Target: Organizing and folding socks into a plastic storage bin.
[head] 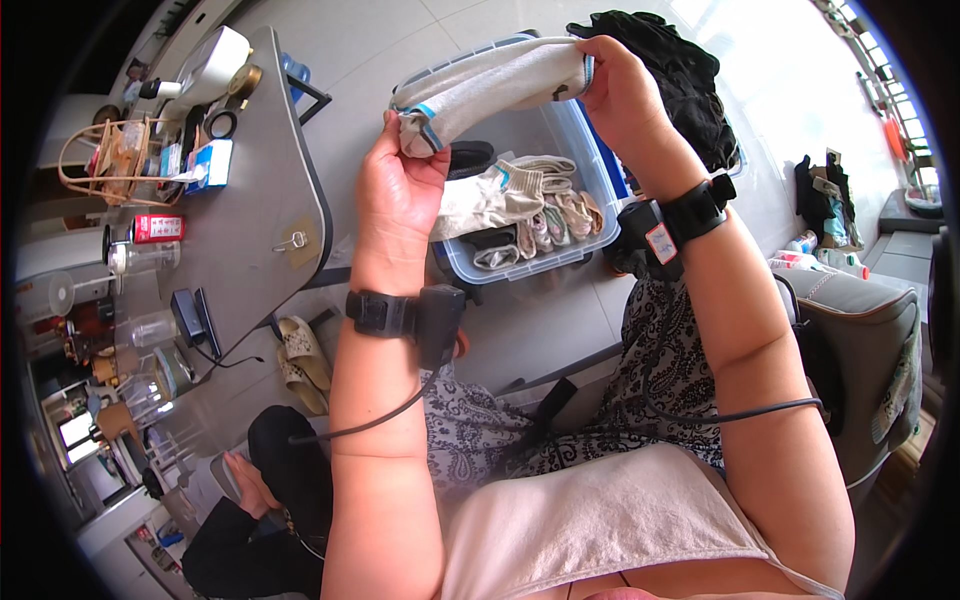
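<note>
A pale grey sock (502,86) with blue stripes, possibly one of a layered pair, is stretched lengthwise between my hands. My left hand (401,180) pinches its left end. At the other end, my right hand (622,97) grips the striped edge between thumb and fingers. Beneath and beyond stands a translucent plastic storage box (607,232). Inside it, a white sock (480,202) with a blue stripe lies flat across other socks. Several folded or rolled socks (555,225) line the box's near right part. A dark item (471,156) is partly hidden behind my left fingers.
Black clothing (667,82) is heaped right of the box. A grey table (255,180) at left carries a wicker basket (112,161), a red can (159,227) and jars. Slippers (304,360) lie on the floor. Another person (255,480) sits at lower left; a grey sofa (847,300) is at right.
</note>
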Motion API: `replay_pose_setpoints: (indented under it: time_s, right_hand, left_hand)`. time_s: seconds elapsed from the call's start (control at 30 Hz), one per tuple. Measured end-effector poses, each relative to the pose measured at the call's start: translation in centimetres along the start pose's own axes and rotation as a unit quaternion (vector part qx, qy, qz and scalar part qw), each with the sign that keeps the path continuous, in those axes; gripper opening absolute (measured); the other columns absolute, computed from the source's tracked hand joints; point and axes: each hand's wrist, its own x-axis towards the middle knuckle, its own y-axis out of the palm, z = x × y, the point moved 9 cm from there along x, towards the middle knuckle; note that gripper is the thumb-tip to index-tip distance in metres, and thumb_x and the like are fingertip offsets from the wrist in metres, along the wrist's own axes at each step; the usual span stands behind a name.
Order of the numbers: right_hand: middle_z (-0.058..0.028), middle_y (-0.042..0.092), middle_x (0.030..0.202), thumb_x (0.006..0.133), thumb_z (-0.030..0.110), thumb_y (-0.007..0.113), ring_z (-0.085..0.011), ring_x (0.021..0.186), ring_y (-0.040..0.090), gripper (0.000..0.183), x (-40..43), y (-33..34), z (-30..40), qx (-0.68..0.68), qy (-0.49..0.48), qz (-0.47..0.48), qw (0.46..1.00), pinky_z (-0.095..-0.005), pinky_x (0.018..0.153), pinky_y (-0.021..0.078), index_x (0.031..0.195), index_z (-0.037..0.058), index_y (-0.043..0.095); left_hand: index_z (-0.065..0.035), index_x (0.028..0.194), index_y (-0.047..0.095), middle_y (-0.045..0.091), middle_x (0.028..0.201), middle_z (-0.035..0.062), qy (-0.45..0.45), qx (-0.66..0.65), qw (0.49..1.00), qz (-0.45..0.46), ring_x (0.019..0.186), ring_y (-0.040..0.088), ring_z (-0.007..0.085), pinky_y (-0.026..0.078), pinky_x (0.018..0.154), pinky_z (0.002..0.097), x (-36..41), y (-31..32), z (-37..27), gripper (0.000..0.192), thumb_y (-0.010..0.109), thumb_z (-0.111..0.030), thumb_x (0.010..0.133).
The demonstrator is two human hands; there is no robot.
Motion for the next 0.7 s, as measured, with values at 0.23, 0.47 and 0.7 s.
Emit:
replay_pose_setpoints:
  time_s: [0.23, 0.47, 0.7]
  right_hand:
    - [-0.0076, 0.065, 0.089, 0.090, 0.021, 0.054, -0.0189, 0.083, 0.062, 0.019, -0.9, 1.8, -1.8, 0.083, 0.119, 0.044, 0.988, -0.0354, 0.078, 0.0499, 0.096, 0.0044, 0.060]
    - [-0.0054, 0.065, 0.095, 0.088, 0.024, 0.062, -0.0166, 0.088, 0.062, 0.024, -1.5, 2.9, -2.3, -0.019, 0.143, 0.060, 0.988, -0.0326, 0.077, 0.0499, 0.102, 0.0045, 0.063]
    - [-0.0067, 0.065, 0.095, 0.087, 0.014, 0.063, -0.0161, 0.083, 0.063, 0.019, 0.3, 0.4, -1.5, -0.011, 0.091, 0.034, 0.995, -0.0307, 0.072, 0.0515, 0.100, 0.0010, 0.065]
  left_hand:
    - [-0.0055, 0.109, 0.058, 0.064, 0.101, 0.0063, 0.059, 0.101, 0.993, 0.030, 0.088, 0.062, 0.0170, 0.052, 0.076, 0.0325, -1.0, 2.0, -0.3, 0.020, 0.047, -0.017, 0.098]
    - [-0.0047, 0.115, 0.056, 0.061, 0.102, 0.0030, 0.088, 0.203, 0.969, 0.110, 0.090, 0.058, 0.0110, 0.048, 0.081, 0.0264, -1.9, 4.1, -1.2, 0.023, 0.046, -0.011, 0.096]
    - [-0.0050, 0.118, 0.056, 0.060, 0.103, 0.0015, 0.129, 0.334, 0.927, 0.110, 0.091, 0.057, 0.0091, 0.046, 0.082, 0.0240, -2.3, 5.2, -0.9, 0.029, 0.058, -0.005, 0.089]
